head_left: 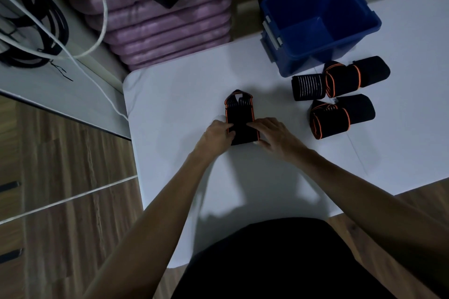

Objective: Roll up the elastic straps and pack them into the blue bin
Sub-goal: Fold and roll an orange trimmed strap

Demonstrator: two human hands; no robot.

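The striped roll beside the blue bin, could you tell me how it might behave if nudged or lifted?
The striped roll lies on its side on the table, so a nudge might set it rolling. It looks like wound fabric, so probably light and soft. Nothing visibly fastens it, so it may loosen when lifted.
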